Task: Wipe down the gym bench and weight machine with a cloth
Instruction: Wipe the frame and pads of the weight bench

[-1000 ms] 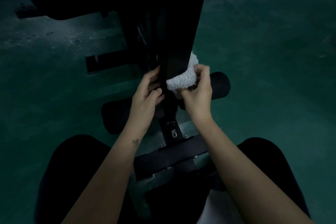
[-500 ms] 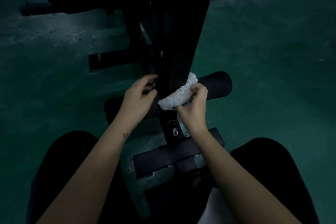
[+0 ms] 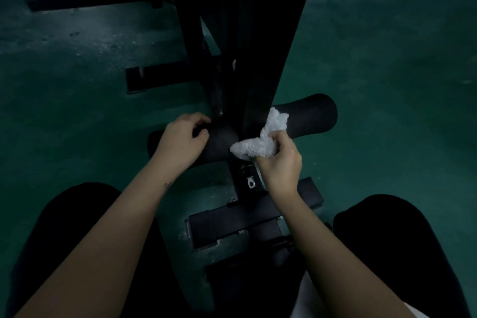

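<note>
A black upright post (image 3: 260, 64) of the weight machine rises in front of me, its top lost in darkness. A black foam roller pad (image 3: 309, 116) crosses it low down, sticking out to both sides. My right hand (image 3: 280, 162) is shut on a white fluffy cloth (image 3: 258, 144), which lies against the foot of the post and the roller. My left hand (image 3: 183, 139) curls over the left part of the roller, fingers bent around it.
A black base bracket (image 3: 247, 219) of the machine lies on the green floor (image 3: 387, 72) between my knees. Another black floor bar (image 3: 165, 77) runs left behind the post. My dark-clothed legs fill both lower corners.
Both hands have slid down the post. The cloth went from mid-post to the roller pad at its foot, and the left hand left the post for the roller.
</note>
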`<state>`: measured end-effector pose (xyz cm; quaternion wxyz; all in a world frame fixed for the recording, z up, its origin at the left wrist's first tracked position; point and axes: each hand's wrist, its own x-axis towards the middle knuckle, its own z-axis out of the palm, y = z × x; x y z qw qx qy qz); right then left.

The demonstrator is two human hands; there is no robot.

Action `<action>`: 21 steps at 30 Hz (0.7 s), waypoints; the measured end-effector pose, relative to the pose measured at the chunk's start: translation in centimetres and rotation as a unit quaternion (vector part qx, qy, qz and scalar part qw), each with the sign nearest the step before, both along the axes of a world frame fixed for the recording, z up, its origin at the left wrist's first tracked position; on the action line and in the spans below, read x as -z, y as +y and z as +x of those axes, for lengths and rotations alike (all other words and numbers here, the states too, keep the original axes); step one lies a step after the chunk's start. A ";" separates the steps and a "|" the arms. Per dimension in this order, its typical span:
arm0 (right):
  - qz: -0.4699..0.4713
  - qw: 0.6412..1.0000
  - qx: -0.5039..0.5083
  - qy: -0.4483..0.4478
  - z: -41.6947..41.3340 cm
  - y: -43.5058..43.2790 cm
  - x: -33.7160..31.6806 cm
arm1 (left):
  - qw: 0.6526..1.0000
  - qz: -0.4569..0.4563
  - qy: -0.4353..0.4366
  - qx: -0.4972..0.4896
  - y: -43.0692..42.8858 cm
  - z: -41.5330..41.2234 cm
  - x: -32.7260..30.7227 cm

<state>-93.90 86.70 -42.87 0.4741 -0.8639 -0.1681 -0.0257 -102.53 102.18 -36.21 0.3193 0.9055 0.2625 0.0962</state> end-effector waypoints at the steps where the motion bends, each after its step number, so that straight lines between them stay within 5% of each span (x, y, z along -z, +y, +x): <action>1: 0.003 1.000 0.000 0.014 -0.5 -0.5 0.1 | 1.000 0.007 0.006 0.001 0.0 -0.1 0.1; 10: 0.187 0.982 0.013 0.004 -2.0 2.3 -3.3 | 0.997 0.063 0.037 0.025 -0.3 -0.2 0.7; 17: 0.199 0.968 0.055 0.145 -2.4 3.2 0.0 | 0.998 0.058 0.030 0.024 -0.1 -0.3 0.7; 21: 0.239 0.967 0.052 0.075 -2.1 3.7 -3.5 | 0.998 0.053 0.028 0.029 0.1 -0.3 0.6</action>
